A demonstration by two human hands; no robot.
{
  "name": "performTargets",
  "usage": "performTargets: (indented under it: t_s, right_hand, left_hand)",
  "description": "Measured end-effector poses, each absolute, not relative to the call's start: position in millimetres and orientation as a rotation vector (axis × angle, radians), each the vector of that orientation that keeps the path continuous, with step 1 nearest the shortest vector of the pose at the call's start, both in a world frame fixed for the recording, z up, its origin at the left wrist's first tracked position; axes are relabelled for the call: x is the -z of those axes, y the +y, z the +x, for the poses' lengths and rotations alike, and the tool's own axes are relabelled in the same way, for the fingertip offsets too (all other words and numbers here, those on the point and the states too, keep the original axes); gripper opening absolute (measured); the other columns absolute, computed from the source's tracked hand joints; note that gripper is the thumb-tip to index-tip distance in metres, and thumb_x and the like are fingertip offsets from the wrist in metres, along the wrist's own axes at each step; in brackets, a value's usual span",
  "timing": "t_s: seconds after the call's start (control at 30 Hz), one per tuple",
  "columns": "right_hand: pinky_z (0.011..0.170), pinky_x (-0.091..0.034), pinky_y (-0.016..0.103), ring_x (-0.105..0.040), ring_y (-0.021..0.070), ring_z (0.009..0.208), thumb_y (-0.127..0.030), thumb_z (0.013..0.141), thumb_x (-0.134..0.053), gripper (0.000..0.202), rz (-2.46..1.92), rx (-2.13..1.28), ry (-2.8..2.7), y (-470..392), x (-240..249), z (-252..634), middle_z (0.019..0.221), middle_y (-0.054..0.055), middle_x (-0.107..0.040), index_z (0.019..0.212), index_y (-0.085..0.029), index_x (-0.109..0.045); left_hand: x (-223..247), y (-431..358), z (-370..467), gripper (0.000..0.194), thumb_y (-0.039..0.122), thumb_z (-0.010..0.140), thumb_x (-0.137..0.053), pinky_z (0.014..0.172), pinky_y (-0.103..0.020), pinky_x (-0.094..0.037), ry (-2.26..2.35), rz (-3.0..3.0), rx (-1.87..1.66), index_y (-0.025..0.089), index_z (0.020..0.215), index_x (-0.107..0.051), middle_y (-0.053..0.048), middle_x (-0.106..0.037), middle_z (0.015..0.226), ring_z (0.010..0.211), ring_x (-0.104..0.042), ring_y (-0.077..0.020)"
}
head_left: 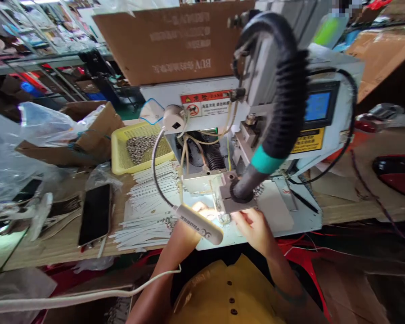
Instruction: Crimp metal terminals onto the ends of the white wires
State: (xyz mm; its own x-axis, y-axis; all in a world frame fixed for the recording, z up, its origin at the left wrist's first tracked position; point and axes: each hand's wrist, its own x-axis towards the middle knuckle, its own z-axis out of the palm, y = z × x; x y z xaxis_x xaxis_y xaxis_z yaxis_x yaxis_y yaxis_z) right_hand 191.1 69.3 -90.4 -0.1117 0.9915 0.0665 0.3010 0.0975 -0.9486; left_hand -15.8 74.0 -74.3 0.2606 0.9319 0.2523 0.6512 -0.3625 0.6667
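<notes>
My left hand (188, 228) is at the front of a white bench machine (344, 74), partly covered by a small gooseneck lamp (199, 224). Its fingers curl in toward the brightly lit spot under the machine's metal head (227, 193). On the other side of that spot, my right hand (256, 229) has thumb and fingers drawn together just below the head. Glare, the lamp and the head hide whatever lies between the fingertips. Thin white strips (151, 191) lie in bundles left of my left hand, some with small metallic bits at their ends.
A yellow basket (116, 153) contains many small metallic pieces (140, 148). A phone (95, 213) lies on the wooden table, near an open cardboard box (97, 130) with plastic bags. A thick black hose (292, 85) drops into the head. A blue screen (316, 106) sits at right.
</notes>
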Motion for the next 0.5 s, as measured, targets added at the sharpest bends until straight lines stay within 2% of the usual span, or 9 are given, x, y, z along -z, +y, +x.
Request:
performTargets:
  t_s: [0.07, 0.17, 0.27, 0.4, 0.5]
  right_hand:
    - [0.048, -0.041, 0.023, -0.053, 0.0132, 0.051, -0.033, 0.088, -0.05, 0.019, -1.414, -0.697, -1.602, 71.0, 90.6, 207.3, 0.057, 0.001, -0.056, 0.079, -0.018, -0.058]
    - [0.055, -0.045, 0.026, -0.06, 0.0167, 0.055, -0.037, 0.085, -0.054, 0.022, -1.534, -0.153, -1.52, 79.8, 101.6, 232.7, 0.064, 0.006, -0.064, 0.077, -0.017, -0.059]
    - [0.053, -0.045, 0.027, -0.061, 0.0177, 0.053, -0.038, 0.086, -0.054, 0.025, -1.564, -0.001, -1.495, 86.8, 115.6, 245.9, 0.063, 0.007, -0.065, 0.077, -0.016, -0.061]
    - [0.05, -0.044, 0.026, -0.06, 0.0172, 0.051, -0.04, 0.085, -0.055, 0.027, -1.565, 0.016, -1.523, 86.4, 123.6, 247.9, 0.06, 0.007, -0.064, 0.078, -0.015, -0.062]
    - [0.049, -0.044, 0.026, -0.06, 0.0172, 0.051, -0.042, 0.084, -0.055, 0.029, -1.578, -0.016, -1.501, 85.6, 125.9, 248.7, 0.059, 0.007, -0.063, 0.078, -0.015, -0.063]
  left_hand:
    - [64.8, 68.3, -46.1, 0.025, 0.02, 0.089, -0.042, 0.068, -0.029, -0.05, 1.584, 2.161, -0.883, 0.021, 0.085, -0.067, -0.004, -0.062, 0.076, 0.073, -0.058, -0.0171]
    - [58.9, 54.8, -93.8, 0.024, 0.021, 0.091, -0.043, 0.069, -0.026, -0.049, 1.852, 2.157, -0.91, 0.02, 0.1, -0.065, -0.004, -0.061, 0.085, 0.077, -0.058, -0.0149]
    - [71.8, 39.6, -124.4, 0.027, 0.027, 0.088, -0.052, 0.083, -0.034, -0.05, 1.88, 2.259, -0.726, 0.024, 0.113, -0.062, -0.005, -0.062, 0.098, 0.094, -0.059, -0.0194]
    - [99.2, 25.3, -136.8, 0.073, 0.041, 0.072, -0.071, 0.102, -0.05, -0.04, 1.806, 2.388, -0.476, 0.023, 0.136, -0.041, -0.012, -0.051, 0.13, 0.123, -0.045, -0.0304]
    - [110.4, 19.8, -139.2, 0.09, 0.051, 0.066, -0.072, 0.105, -0.052, -0.037, 1.767, 2.446, -0.432, 0.02, 0.141, -0.033, -0.015, -0.047, 0.134, 0.125, -0.041, -0.0334]
